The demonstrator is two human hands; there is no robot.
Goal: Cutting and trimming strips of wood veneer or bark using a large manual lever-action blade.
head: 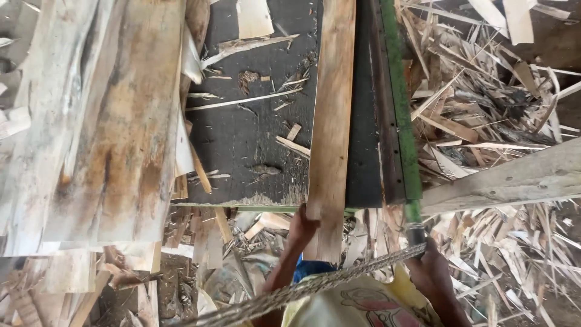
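Head view, looking straight down. Nearest: yellow shirt (363, 306) at bottom edge, a frayed rope (315, 284) crossing in front of it at a slant. Left hand (301, 229) is raised to the near end of a long veneer strip (330, 121), its grip closed on the strip's left edge, thumb side on top. Right hand (431, 266) sits at the base of the green lever handle (413, 213); its grip looks wrapped around the handle's lower end, though the fingers are partly hidden by the rope. The strip lies lengthwise on the dark counter (248, 139), near end overhanging the counter's front edge, just beside the green cutter bar (399, 103) on its right. Small splinters and chips are scattered over the counter surface. Left of the counter, a stack of wide veneer sheets (109, 133), stained brown, overlapping its edge. Right side: a pale wooden beam (514, 178) running at an angle, above a heap of veneer offcuts (484, 91) covering the ground.
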